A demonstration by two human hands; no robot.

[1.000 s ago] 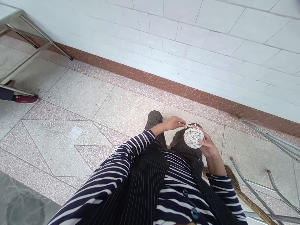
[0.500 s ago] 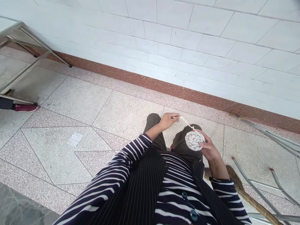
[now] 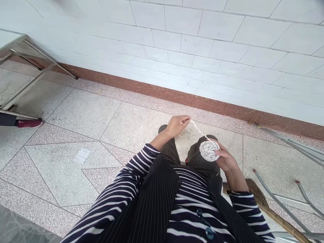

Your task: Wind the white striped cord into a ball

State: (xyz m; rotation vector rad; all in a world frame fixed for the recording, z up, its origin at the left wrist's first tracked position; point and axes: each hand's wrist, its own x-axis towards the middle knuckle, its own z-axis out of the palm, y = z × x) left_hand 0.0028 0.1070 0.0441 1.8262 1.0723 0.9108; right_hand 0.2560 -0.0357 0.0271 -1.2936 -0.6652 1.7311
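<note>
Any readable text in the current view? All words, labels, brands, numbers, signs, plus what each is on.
None readable.
White paper on the floor: too small to tell if printed.
Coiled cord in the right hand: no lettering visible.

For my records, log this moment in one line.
left hand: pinching pale cord; right hand: holding round speckled coil; cord: stretched toward coil

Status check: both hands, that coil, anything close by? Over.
Left hand pinching cord. Right hand gripping white coil; cord stretched between them. Broom by right sleeve, apart from coil.
</note>
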